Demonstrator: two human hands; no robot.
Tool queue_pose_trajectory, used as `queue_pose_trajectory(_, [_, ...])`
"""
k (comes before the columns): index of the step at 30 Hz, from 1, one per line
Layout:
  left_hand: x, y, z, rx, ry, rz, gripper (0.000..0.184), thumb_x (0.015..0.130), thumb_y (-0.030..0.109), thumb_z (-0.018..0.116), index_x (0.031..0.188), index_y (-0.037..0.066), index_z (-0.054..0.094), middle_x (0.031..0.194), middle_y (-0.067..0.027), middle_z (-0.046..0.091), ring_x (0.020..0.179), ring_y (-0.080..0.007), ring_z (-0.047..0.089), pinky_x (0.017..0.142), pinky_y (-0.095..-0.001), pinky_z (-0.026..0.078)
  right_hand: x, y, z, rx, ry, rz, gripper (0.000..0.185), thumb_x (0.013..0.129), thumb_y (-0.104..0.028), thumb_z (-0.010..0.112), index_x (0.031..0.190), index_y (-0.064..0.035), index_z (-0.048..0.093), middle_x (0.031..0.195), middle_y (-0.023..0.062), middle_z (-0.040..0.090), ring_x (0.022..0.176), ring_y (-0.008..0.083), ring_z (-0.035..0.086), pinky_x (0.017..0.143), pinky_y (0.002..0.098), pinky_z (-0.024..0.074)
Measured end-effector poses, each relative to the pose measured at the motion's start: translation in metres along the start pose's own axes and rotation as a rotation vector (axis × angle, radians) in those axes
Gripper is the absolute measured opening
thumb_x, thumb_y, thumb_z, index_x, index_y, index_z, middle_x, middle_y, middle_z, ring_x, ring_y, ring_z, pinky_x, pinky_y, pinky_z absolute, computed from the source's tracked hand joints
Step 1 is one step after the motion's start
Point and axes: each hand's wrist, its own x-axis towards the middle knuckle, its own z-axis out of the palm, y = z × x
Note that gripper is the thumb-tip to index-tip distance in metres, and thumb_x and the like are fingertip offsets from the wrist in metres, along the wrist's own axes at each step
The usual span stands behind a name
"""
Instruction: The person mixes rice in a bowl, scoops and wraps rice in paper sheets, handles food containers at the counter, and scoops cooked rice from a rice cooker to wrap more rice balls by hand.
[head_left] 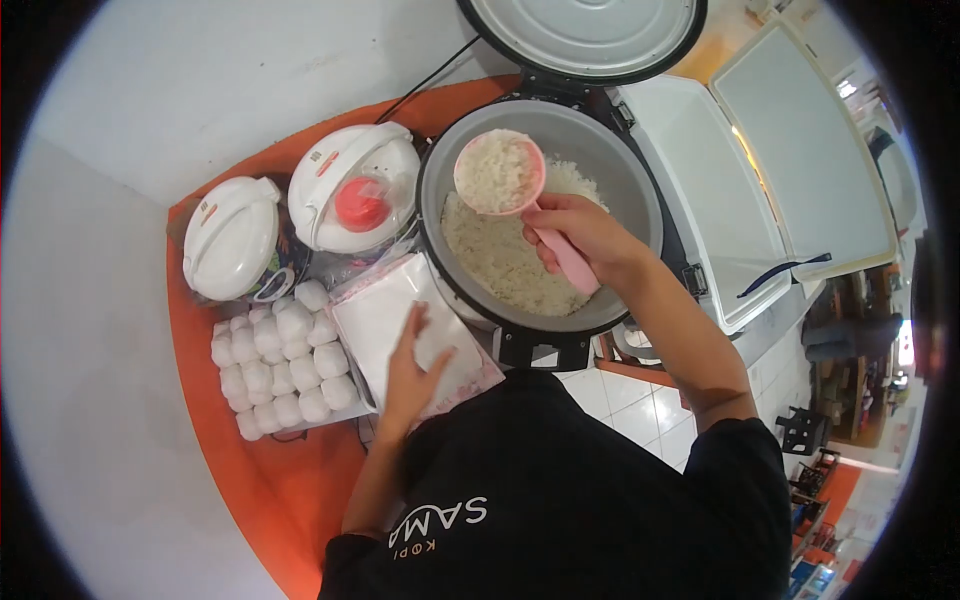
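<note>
My right hand (570,240) grips the pink handle of a rice scoop (575,262), whose round cup is heaped with white rice (498,172). The scoop is held over a large rice cooker (640,200) with a grey inner pot, and more cooked rice (500,250) lies in the bottom of that pot. To the left, my left hand (415,372) is over a stack of white paper sheets (385,318) with pinkish printed edges. Its fingers are spread and hold nothing; whether they touch the top sheet I cannot tell.
Several rounded white bundles (285,360) are piled on the orange table (270,490) at left. Behind them stand two white-lidded containers (235,240), one with a red round item (362,204) on it. The cooker's lid (590,30) is raised. An open white cooler box (710,190) stands at right.
</note>
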Motion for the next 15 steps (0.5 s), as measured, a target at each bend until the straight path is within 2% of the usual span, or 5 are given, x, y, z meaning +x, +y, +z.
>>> queue_pose_trajectory(3, [-0.004, -0.067, -0.042, 0.494, 0.151, 0.003, 0.065, 0.080, 0.010, 0.071, 0.138, 0.000, 0.043, 0.133, -0.0210, 0.053, 0.119, -0.0374, 0.053, 0.102, -0.0392, 0.042, -0.029, 0.014, 0.039, -0.103, -0.038, -0.014, 0.019, 0.093, -0.013, 0.055, 0.107, -0.0006, 0.054, 0.082, 0.0070, 0.060, 0.055, 0.0131, 0.056, 0.048, 0.0255, 0.0467])
queue_pose_trajectory(10, [-0.016, -0.166, -0.092, 0.966, -0.169, -0.058, 0.090, 0.073, 0.027, 0.078, 0.146, 0.005, 0.031, 0.150, -0.0173, 0.034, 0.140, -0.0334, 0.030, 0.114, -0.0501, 0.022, -0.012, 0.152, 0.115, 0.237, -0.304, 0.387, 0.013, 0.093, -0.011, 0.057, 0.102, -0.0023, 0.051, 0.083, 0.0041, 0.053, 0.053, 0.0114, 0.052, 0.042, 0.0265, 0.0401])
queue_pose_trajectory(12, [-0.019, -0.175, -0.097, 1.054, -0.222, 0.033, 0.098, 0.071, 0.031, 0.079, 0.148, 0.007, 0.025, 0.154, -0.0165, 0.028, 0.144, -0.0316, 0.023, 0.117, -0.0522, 0.016, 0.017, 0.214, 0.110, 0.073, -0.201, 0.383, 0.023, 0.092, -0.014, 0.060, 0.109, -0.0030, 0.051, 0.085, 0.0052, 0.054, 0.051, 0.0118, 0.050, 0.042, 0.0273, 0.0405])
queue_pose_trajectory(14, [-0.020, -0.161, -0.097, 1.132, -0.387, -0.113, 0.107, 0.070, 0.034, 0.080, 0.152, 0.009, 0.016, 0.155, -0.0152, 0.025, 0.144, -0.0310, 0.022, 0.118, -0.0506, 0.013, 0.049, 0.264, 0.105, -0.373, 0.027, 0.123, 0.071, 0.089, -0.013, 0.059, 0.150, -0.0041, 0.024, 0.100, 0.0150, 0.060, 0.053, 0.0190, 0.056, 0.042, 0.0298, 0.0437])
queue_pose_trajectory(15, [-0.023, -0.162, -0.100, 1.129, -0.385, -0.112, 0.107, 0.070, 0.034, 0.080, 0.152, 0.009, 0.016, 0.155, -0.0152, 0.025, 0.144, -0.0310, 0.022, 0.118, -0.0506, 0.013, 0.049, 0.267, 0.109, -0.376, 0.028, 0.124, 0.071, 0.089, -0.013, 0.059, 0.150, -0.0041, 0.024, 0.100, 0.0150, 0.060, 0.053, 0.0190, 0.056, 0.042, 0.0298, 0.0437])
